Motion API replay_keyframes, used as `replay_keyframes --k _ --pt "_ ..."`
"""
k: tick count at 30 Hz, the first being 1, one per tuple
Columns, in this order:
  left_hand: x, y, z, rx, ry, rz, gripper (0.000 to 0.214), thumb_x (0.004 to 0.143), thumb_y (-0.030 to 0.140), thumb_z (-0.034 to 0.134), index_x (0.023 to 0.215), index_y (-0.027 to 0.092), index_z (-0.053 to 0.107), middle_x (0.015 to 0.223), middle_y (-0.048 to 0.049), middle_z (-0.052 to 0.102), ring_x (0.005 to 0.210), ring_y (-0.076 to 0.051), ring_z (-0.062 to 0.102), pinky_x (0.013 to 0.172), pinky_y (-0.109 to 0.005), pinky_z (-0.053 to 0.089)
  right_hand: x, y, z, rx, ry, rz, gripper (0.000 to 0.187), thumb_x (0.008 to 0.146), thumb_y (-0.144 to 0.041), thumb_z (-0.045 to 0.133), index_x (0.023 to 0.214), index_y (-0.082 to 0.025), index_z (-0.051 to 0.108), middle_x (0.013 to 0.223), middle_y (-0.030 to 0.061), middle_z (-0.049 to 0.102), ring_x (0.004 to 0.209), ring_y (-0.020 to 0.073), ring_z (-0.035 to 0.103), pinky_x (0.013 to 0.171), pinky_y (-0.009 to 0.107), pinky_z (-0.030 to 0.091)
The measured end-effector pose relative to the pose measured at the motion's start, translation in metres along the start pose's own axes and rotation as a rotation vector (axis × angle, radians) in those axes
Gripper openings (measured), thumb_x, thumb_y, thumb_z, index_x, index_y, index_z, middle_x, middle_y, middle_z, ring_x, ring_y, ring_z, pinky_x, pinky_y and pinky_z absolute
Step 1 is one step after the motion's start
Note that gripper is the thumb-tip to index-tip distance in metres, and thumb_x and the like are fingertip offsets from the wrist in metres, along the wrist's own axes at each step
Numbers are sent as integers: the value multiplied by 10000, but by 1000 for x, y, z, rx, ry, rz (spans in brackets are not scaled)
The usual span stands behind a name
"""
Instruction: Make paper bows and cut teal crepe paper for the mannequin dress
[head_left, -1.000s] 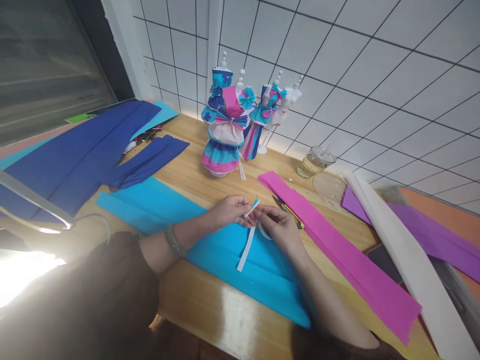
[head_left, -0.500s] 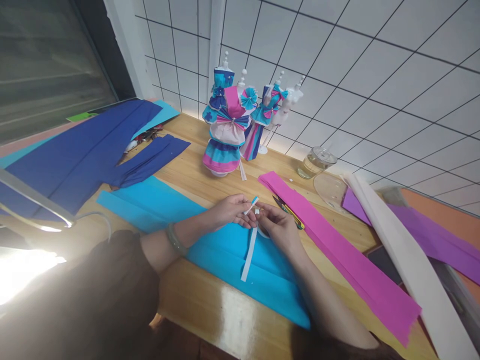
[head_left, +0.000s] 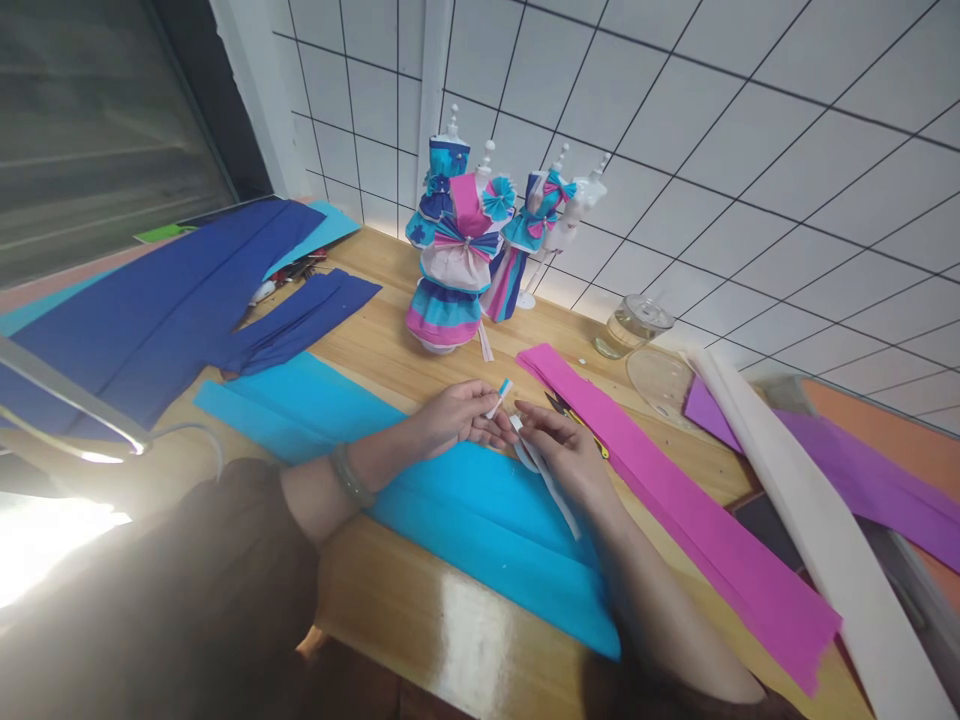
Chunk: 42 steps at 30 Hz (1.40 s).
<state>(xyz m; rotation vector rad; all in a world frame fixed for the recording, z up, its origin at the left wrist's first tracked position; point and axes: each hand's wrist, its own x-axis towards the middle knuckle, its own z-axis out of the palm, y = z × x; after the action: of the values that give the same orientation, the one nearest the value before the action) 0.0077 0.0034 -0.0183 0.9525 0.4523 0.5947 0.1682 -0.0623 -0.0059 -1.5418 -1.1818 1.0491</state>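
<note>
Over the blue sheet (head_left: pixel 480 530), your left hand (head_left: pixel 466 417) pinches a blue-and-white strip (head_left: pixel 505 387), your right hand (head_left: pixel 564 452) a white strip (head_left: pixel 562 507); probably light, limp: hold edges

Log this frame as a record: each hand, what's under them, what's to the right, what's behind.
left hand: holds small blue-and-white piece
right hand: holds narrow white strip, one end hanging down
under hands: bright blue sheet on wooden table
right side: long pink sheet, yellow-handled tool along its edge
behind: small dressed mannequins, glass cup near tiled wall
</note>
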Motion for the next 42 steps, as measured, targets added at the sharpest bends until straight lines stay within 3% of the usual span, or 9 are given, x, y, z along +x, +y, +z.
replay_keyframes --k 4,11,16,19,22,25,30,35,42 --pt "0 -4 -2 8 -56 2 232 791 346 524 805 117 491 775 -84 606 743 -193 628 676 -329 482 -5 -5 3 11 60 -106 361 675 -356 632 990 -182 632 981 86 634 788 189 597 676 317 455" --pt "1 -7 -1 17 -42 0 242 761 345 566 813 116 509 769 -58 598 715 -155 614 696 -334 485 -10 -7 14 11 -9 -90 354 674 -406 649 921 -152 635 796 83 675 660 168 598 587 285 454" --pt "1 -8 3 135 35 14 277 741 381 572 782 125 475 704 -34 594 640 -140 610 622 -310 495 -10 -9 14 -208 62 -227 227 720 -361 606 810 -157 648 737 53 653 612 141 539 561 267 414" --pt "1 -12 4 316 71 101 261 767 390 527 773 134 476 659 -20 585 594 -118 588 561 -264 486 -9 -6 12 -368 98 -359 139 753 -289 569 761 -170 640 710 36 627 638 143 512 598 273 398" --pt "0 -16 3 485 116 193 225 797 369 483 780 144 486 642 -6 570 593 -108 579 537 -230 474 -8 -3 9 -475 107 -460 115 774 -248 538 743 -180 626 710 30 609 665 148 504 621 277 389" --pt "-1 -16 2 503 118 204 213 805 360 470 786 148 483 644 -1 565 584 -105 580 533 -227 474 -9 -2 9 -503 100 -489 126 793 -253 514 759 -185 614 712 30 597 672 152 500 619 278 384" --pt "1 -12 3 319 17 118 231 798 369 483 780 140 459 638 -8 565 569 -131 601 512 -241 465 -9 -6 9 -446 80 -411 173 806 -287 492 740 -179 610 702 34 593 675 156 505 622 282 379" --pt "0 -6 2 134 -87 -15 241 775 364 529 803 134 463 638 -14 577 579 -147 616 508 -229 442 -8 -7 9 -164 -14 -235 239 779 -372 523 787 -154 622 707 42 611 637 145 521 574 262 401" --pt "-4 -2 -2 102 -172 -94 285 786 390 513 719 113 513 612 -52 610 563 -124 603 495 -194 412 -2 2 3 74 -52 -56 244 666 -404 650 777 -191 693 772 29 651 674 156 554 591 272 423"
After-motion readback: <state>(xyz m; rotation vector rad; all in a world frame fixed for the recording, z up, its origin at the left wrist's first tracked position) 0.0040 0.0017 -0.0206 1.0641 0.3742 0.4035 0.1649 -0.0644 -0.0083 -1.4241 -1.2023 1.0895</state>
